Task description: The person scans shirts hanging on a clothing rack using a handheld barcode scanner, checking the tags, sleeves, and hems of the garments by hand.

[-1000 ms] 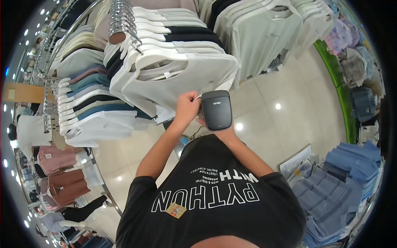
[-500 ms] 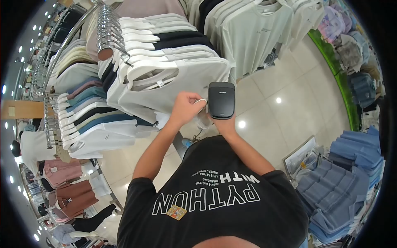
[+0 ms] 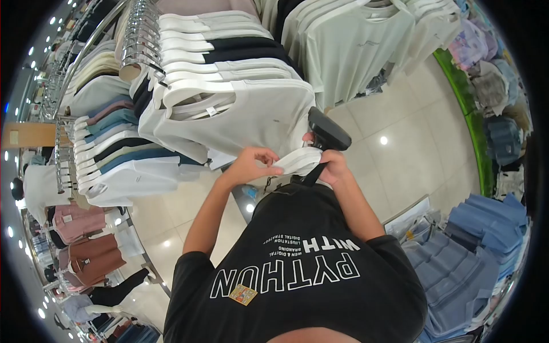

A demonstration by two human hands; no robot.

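A black handheld scanner (image 3: pixel 330 131) is tilted in my right hand (image 3: pixel 334 166), its dark handle running down between the closed fingers. Between my hands is a white, layered strip (image 3: pixel 300 160), perhaps a folded shirt edge or labels; I cannot tell which. My left hand (image 3: pixel 251 166) pinches the strip's near end, thumb along it and fingers curled. Just beyond my hands hangs the front light-grey T-shirt (image 3: pixel 251 117) on a white hanger (image 3: pixel 194 91), a small white neck label (image 3: pixel 211 111) showing inside its collar.
More shirts on white hangers fill the chrome rail (image 3: pixel 140 40) ahead. Pale green T-shirts (image 3: pixel 360 51) hang at the far right. Folded blue garments (image 3: pixel 452 274) lie to the right, near a green-edged display (image 3: pixel 477 137). Pink and brown clothes (image 3: pixel 91 251) hang at left.
The scanner has turned from facing up to a sideways tilt and moved slightly right. My hands have come lower, and the white strip now shows between them.
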